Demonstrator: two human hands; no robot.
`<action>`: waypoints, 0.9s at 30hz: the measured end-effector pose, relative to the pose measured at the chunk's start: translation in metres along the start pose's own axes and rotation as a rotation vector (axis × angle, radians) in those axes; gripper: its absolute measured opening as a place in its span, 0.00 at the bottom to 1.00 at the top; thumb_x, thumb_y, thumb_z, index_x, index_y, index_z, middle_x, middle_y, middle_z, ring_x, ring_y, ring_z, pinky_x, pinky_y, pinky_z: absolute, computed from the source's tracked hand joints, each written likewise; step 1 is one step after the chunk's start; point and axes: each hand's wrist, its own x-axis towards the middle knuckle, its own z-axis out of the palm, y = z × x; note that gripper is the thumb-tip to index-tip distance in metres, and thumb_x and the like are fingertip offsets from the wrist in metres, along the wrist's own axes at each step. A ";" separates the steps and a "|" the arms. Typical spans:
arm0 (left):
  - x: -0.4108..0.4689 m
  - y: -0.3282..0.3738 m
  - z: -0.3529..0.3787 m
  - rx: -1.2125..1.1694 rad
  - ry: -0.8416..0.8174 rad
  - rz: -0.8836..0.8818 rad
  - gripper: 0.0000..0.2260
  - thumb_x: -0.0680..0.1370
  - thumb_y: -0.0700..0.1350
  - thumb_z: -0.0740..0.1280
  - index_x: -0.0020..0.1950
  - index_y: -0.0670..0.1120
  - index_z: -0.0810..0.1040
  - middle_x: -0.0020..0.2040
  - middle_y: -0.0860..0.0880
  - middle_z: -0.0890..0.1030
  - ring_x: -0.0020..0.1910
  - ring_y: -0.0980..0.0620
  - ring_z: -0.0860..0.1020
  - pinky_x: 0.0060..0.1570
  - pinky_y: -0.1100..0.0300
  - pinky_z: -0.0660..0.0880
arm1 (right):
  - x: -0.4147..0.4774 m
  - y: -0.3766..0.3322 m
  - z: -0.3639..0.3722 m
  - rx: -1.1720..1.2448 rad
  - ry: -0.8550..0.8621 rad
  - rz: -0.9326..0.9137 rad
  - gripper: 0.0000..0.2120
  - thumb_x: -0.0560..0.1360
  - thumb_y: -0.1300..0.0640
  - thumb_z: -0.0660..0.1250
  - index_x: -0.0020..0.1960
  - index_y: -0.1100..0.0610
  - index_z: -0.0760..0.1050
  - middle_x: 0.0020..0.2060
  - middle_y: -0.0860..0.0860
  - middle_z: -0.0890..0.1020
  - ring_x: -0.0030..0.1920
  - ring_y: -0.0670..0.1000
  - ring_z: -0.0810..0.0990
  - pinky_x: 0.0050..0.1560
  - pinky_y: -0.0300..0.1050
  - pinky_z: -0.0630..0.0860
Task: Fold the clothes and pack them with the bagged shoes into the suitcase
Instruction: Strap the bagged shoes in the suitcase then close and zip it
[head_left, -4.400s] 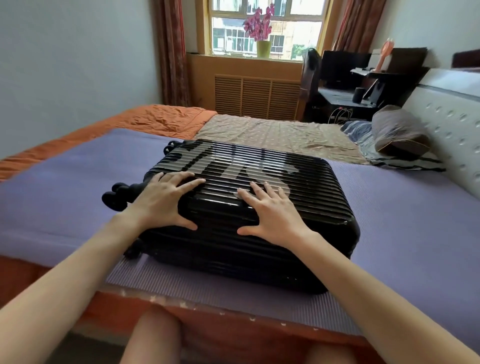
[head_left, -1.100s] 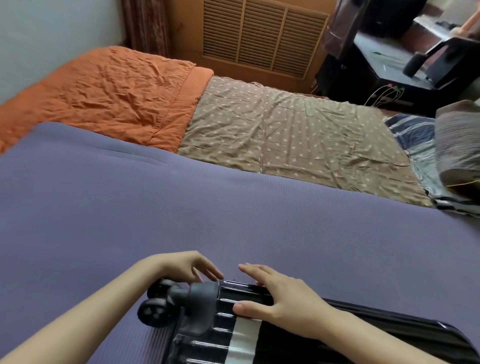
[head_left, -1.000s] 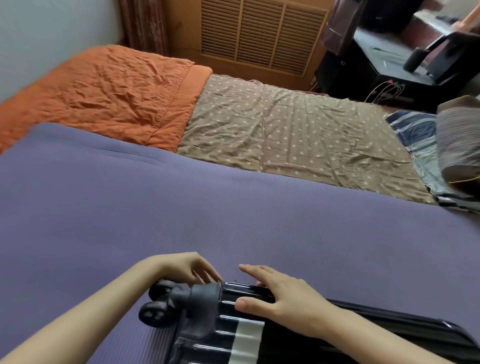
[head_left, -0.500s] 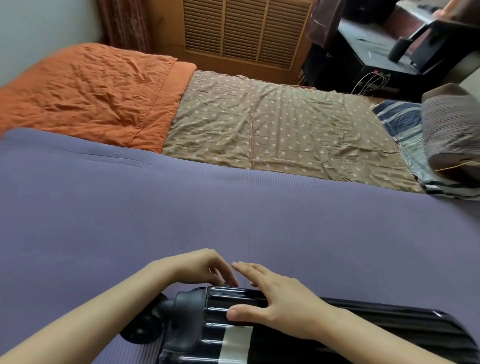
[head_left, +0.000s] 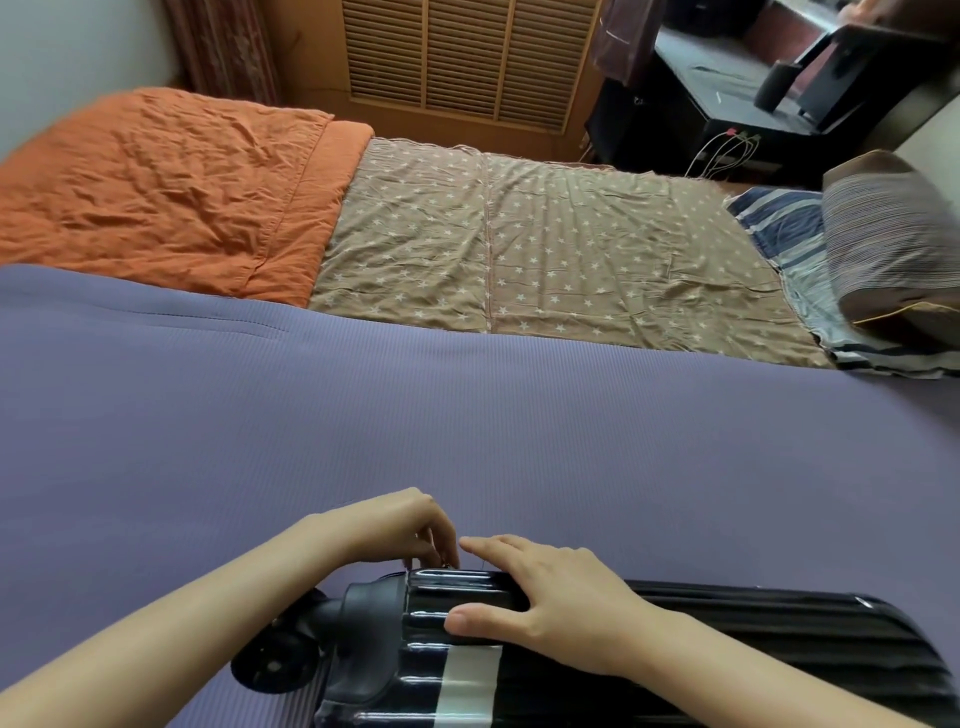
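Left hand (head_left: 395, 530): fingertips bunched, pinching something small at the suitcase (head_left: 727, 649) far rim.
Right hand (head_left: 556, 597): fingers straight, close together, flat on the lid.
Suitcase: black, closed, lying on the purple mat (head_left: 467, 441), at its near edge.
Beyond: orange quilt (head_left: 166, 192), star-print sheet (head_left: 545, 249), striped pillow (head_left: 893, 244).
Wall: louvred panel (head_left: 467, 57).

My black ribbed suitcase (head_left: 727, 649) lies flat, lid down, at the near edge of the purple mat (head_left: 467, 415) before me, wheels (head_left: 275, 665) leftward, a white stripe across its shell.
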 end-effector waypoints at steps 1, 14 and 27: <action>0.000 0.001 -0.001 0.020 0.007 0.000 0.09 0.75 0.39 0.66 0.49 0.50 0.83 0.39 0.57 0.82 0.38 0.59 0.80 0.41 0.68 0.77 | 0.000 0.000 0.000 -0.005 0.002 -0.003 0.37 0.68 0.25 0.52 0.73 0.38 0.57 0.69 0.37 0.68 0.67 0.43 0.69 0.65 0.46 0.64; -0.026 -0.022 -0.004 0.298 0.172 0.105 0.05 0.75 0.54 0.69 0.47 0.56 0.83 0.36 0.61 0.74 0.44 0.62 0.70 0.42 0.69 0.67 | -0.002 0.000 0.005 -0.007 0.059 -0.026 0.33 0.67 0.24 0.55 0.65 0.41 0.68 0.56 0.39 0.79 0.55 0.42 0.76 0.58 0.43 0.71; -0.042 -0.064 0.046 0.241 0.687 0.391 0.18 0.80 0.58 0.57 0.44 0.53 0.83 0.38 0.58 0.79 0.43 0.62 0.70 0.37 0.70 0.70 | -0.017 0.011 -0.005 0.134 0.270 -0.016 0.27 0.67 0.25 0.57 0.50 0.43 0.79 0.40 0.41 0.83 0.42 0.39 0.80 0.51 0.47 0.76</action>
